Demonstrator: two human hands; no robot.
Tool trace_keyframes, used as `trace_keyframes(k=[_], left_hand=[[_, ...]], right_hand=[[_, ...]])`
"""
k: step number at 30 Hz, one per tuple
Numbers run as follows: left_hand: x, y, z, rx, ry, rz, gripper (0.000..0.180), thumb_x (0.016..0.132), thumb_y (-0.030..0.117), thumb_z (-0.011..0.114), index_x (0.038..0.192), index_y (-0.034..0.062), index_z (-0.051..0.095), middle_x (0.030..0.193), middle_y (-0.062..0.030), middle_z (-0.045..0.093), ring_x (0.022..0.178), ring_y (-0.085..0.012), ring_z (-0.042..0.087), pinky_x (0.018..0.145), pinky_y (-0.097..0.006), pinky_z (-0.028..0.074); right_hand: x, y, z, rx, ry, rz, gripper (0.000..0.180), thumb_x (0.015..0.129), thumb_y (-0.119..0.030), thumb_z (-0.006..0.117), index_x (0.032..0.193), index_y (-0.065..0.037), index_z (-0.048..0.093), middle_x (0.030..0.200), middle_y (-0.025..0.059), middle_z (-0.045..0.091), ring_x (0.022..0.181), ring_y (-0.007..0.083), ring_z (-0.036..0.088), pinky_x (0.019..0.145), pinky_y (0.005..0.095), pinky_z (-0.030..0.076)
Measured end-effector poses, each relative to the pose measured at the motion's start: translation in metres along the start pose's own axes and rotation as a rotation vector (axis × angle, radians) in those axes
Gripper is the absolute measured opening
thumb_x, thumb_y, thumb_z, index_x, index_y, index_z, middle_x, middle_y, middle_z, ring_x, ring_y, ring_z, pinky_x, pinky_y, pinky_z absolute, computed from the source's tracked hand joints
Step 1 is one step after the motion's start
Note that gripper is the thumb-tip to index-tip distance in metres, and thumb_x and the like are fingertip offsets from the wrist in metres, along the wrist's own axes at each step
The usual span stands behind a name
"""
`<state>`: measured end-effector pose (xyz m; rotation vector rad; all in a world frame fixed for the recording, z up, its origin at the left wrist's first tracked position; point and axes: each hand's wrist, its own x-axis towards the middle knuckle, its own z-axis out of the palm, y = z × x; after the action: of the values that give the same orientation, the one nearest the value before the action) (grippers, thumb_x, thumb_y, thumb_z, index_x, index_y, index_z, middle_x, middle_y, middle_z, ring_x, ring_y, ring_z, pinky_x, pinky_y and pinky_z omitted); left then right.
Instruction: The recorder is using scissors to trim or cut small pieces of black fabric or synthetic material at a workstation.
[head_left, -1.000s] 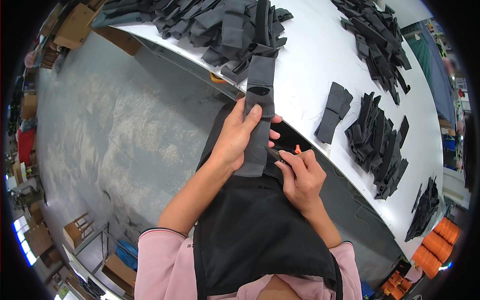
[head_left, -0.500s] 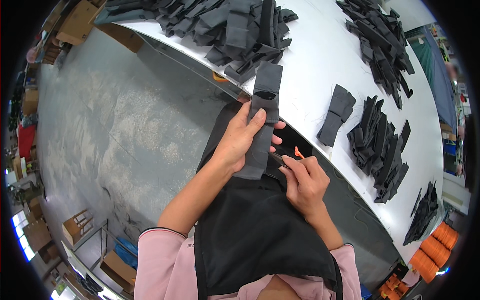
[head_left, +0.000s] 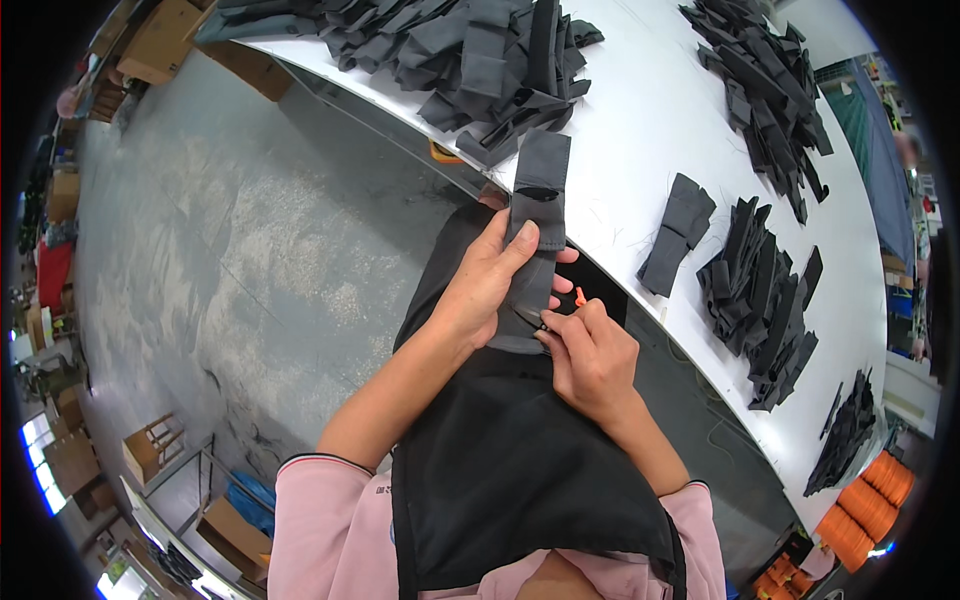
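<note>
My left hand (head_left: 490,270) grips a dark grey fabric strip (head_left: 542,165), its thumb on top near a stitched seam and its other fingers underneath. The strip has a folded, sewn section with a dark oval opening, and its lower end hangs over my black apron (head_left: 500,460). My right hand (head_left: 597,365) pinches small dark thread snips (head_left: 531,319). Their pointed blades lie against the lower part of the strip, while most of the body is hidden in my fingers. A bit of orange (head_left: 580,297) pokes out above that hand.
On the white table (head_left: 620,120) to my right lie a large heap of dark strips (head_left: 480,70), another pile (head_left: 765,100), a stack (head_left: 755,290) and a single strip (head_left: 677,235). The table edge runs close beside my hands. Orange spools (head_left: 865,505) stand at the lower right.
My right hand has moved left with the snips, bringing the blades from beside the strip onto its lower part. My left hand keeps its grip, shifted slightly right.
</note>
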<state>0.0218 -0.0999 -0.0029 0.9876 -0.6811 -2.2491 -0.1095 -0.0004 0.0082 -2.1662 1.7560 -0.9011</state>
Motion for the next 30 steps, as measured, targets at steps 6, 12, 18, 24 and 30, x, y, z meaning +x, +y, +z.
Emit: trace_keyframes(k=[6, 12, 18, 24, 30], left_hand=[[0.005, -0.005, -0.007, -0.044, -0.011, -0.037, 0.042, 0.097, 0.043, 0.043, 0.122, 0.0090, 0.045, 0.106, -0.0166, 0.063, 0.079, -0.0206, 0.065, 0.065, -0.034, 0.056], [-0.004, -0.006, -0.010, -0.155, -0.098, -0.194, 0.053, 0.096, 0.041, 0.049, 0.140, 0.0143, 0.034, 0.113, -0.0092, 0.058, 0.089, -0.0185, 0.062, 0.069, -0.034, 0.055], [-0.024, -0.022, -0.002, 0.031, -0.140, -0.161, 0.075, 0.086, 0.000, 0.047, 0.148, 0.0141, 0.009, 0.116, -0.0158, 0.053, 0.080, -0.0190, 0.062, 0.068, -0.032, 0.054], [-0.037, -0.040, 0.002, 0.210, -0.055, 0.040, 0.057, 0.095, 0.022, 0.053, 0.135, 0.0099, 0.014, 0.110, -0.0174, 0.053, 0.070, -0.0206, 0.064, 0.060, -0.028, 0.054], [-0.030, -0.035, -0.004, 0.495, -0.080, 0.206, 0.043, 0.089, 0.023, 0.063, 0.111, 0.0030, 0.032, 0.119, -0.0176, 0.047, 0.086, -0.0237, 0.058, 0.072, -0.032, 0.051]], right_hand=[[-0.002, 0.007, -0.005, 0.265, 0.114, 0.261, 0.028, 0.069, -0.001, 0.072, 0.095, -0.004, 0.061, 0.080, 0.0080, 0.050, 0.063, 0.0209, 0.052, 0.057, 0.0274, 0.044], [-0.009, 0.014, -0.008, 0.416, 0.139, 0.413, 0.040, 0.068, 0.004, 0.070, 0.106, -0.004, 0.062, 0.075, -0.0004, 0.040, 0.066, 0.0098, 0.043, 0.059, 0.0214, 0.037], [0.014, 0.046, 0.026, 0.362, 0.190, 0.251, 0.041, 0.064, 0.009, 0.064, 0.103, -0.005, 0.062, 0.076, 0.0068, 0.046, 0.058, 0.0169, 0.051, 0.051, 0.0287, 0.043], [0.031, 0.043, 0.021, 1.225, 0.416, 0.819, 0.009, 0.095, -0.014, 0.054, 0.092, -0.005, 0.053, 0.079, -0.0038, 0.046, 0.062, 0.0011, 0.039, 0.050, 0.0166, 0.032], [0.028, 0.043, 0.024, 1.180, 0.360, 0.805, 0.012, 0.092, -0.017, 0.060, 0.091, -0.005, 0.058, 0.074, -0.0058, 0.049, 0.060, 0.0022, 0.040, 0.048, 0.0195, 0.031]])
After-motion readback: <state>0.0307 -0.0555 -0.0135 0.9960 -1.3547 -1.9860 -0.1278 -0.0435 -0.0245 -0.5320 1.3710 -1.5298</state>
